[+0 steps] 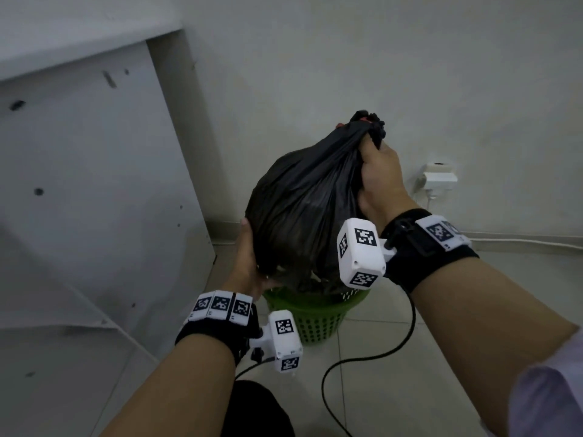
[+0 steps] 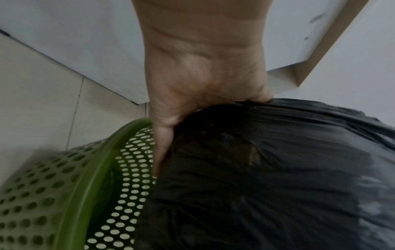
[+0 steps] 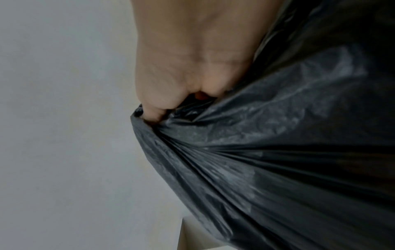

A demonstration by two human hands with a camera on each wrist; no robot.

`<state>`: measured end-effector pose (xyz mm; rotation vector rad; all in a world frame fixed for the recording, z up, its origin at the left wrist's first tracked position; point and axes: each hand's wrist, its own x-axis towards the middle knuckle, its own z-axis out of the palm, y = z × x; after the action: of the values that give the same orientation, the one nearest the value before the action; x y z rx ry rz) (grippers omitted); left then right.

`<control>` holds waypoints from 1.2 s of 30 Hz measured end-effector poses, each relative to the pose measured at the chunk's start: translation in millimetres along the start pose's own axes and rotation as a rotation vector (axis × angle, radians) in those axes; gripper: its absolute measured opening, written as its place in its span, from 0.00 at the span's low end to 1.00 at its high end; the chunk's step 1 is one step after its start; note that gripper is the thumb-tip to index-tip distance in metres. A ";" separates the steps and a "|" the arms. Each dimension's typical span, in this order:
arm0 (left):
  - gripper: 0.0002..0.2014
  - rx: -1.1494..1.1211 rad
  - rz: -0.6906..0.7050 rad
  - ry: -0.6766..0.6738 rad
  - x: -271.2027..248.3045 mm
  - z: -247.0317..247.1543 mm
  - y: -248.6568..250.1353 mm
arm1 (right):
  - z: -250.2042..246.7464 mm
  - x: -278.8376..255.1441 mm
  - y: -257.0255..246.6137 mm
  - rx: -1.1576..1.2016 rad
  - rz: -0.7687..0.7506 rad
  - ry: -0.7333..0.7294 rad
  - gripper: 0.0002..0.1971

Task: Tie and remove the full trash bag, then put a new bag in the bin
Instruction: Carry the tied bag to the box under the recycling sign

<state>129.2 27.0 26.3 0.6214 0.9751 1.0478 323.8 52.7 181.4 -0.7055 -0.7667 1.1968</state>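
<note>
Am holding black trash bag (image 1: 303, 197), full and bulging, bottom just above rim of green perforated bin (image 1: 310, 313) standing on tiled floor (image 1: 441, 342) near wall. Am reaching right hand (image 1: 380, 175) forward and up, forearm raised, my fingers (image 3: 152, 113) closing tight round gathered neck of bag. Am pressing left hand (image 1: 249, 260) against bag's lower left side, palm cupping plastic, thumb (image 2: 162, 145) lying flat along it beside bin rim, fingers spread and wrapped loosely over bulge, not pinching.
</note>
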 end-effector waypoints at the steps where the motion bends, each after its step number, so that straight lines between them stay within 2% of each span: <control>1: 0.52 -0.015 0.005 -0.023 -3.7 0.3 3.2 | 1.5 -4.7 -2.4 0.017 0.000 -0.010 0.15; 8: 0.50 -0.044 -0.026 -0.023 -28.5 6.5 4.4 | -5.1 -15.6 -7.6 0.215 0.070 0.020 0.18; 15: 0.47 -0.092 -0.109 0.051 -85.2 30.0 22.4 | 7.4 -41.7 -46.6 -0.039 0.200 0.108 0.10; 20: 0.50 -0.153 -0.196 0.093 -140.7 63.7 57.1 | 40.5 -63.2 -107.1 -0.101 0.294 0.031 0.15; 25: 0.42 -0.190 -0.171 0.117 -208.8 109.2 117.3 | 92.5 -83.2 -187.6 -0.336 0.198 -0.099 0.14; 27: 0.45 -0.220 -0.179 0.198 -237.1 124.2 149.2 | 118.1 -89.2 -225.8 -0.355 0.183 -0.108 0.13; 31: 0.49 -0.220 -0.088 0.311 -294.6 138.3 199.2 | 172.8 -107.9 -296.9 -0.338 0.182 -0.113 0.08; 36: 0.48 -0.174 0.001 0.328 -372.7 144.0 243.1 | 234.4 -135.4 -347.2 -0.308 0.136 -0.128 0.07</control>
<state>91.5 -216.1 424.0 0.3107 1.1512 1.2453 291.7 -138.4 576.8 -0.9529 -1.0371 1.2692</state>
